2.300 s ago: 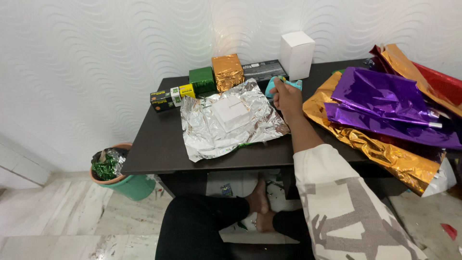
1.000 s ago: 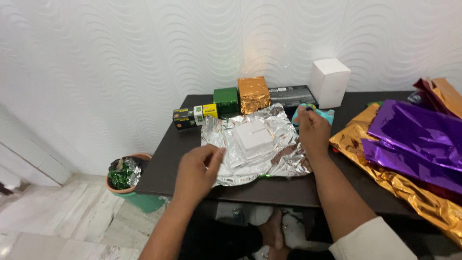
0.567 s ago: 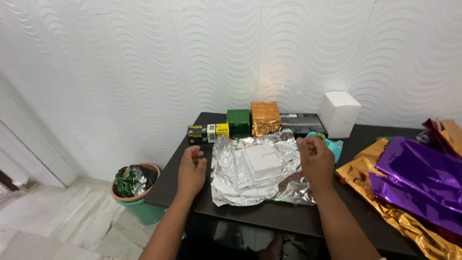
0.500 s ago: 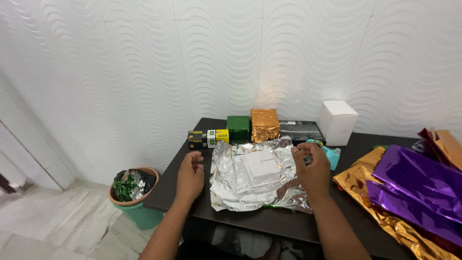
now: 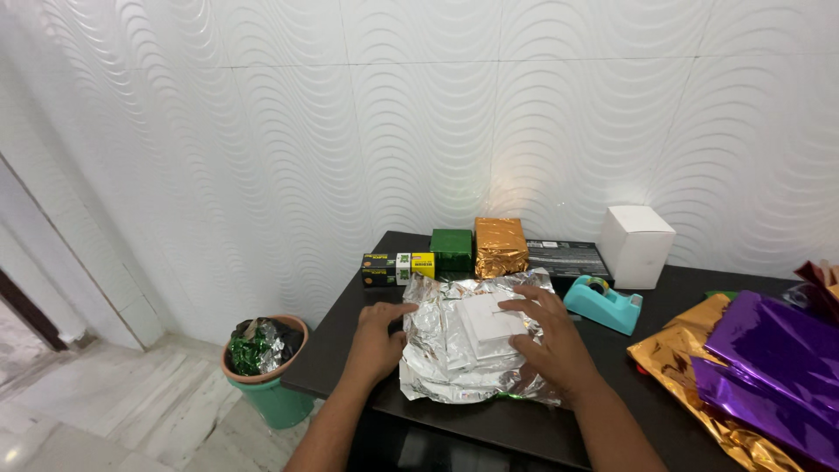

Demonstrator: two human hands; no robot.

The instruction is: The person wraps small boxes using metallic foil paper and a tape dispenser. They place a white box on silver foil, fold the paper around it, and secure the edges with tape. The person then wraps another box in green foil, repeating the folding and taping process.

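A crumpled silver foil sheet (image 5: 437, 350) lies on the dark table (image 5: 341, 350), with a small white box (image 5: 485, 319) in its middle. My right hand (image 5: 551, 336) lies flat with spread fingers on the foil, its fingertips touching the white box's right side. At the foil's left edge rests my left hand (image 5: 377, 336), fingers pointing toward the sheet and holding nothing. A teal tape dispenser (image 5: 603, 303) sits just right of my right hand.
Along the wall stand a black-and-yellow carton (image 5: 398, 267), a green wrapped box (image 5: 452, 251), a gold wrapped box (image 5: 500, 246), a flat black box (image 5: 566, 258) and a white box (image 5: 638, 246). Gold and purple foil sheets (image 5: 769, 367) pile at right. A green bin (image 5: 266, 363) with scraps stands left.
My right hand has left the tape dispenser and come down flat on the foil beside the white box. My left hand has settled at the foil's left edge. The view tilted upward.
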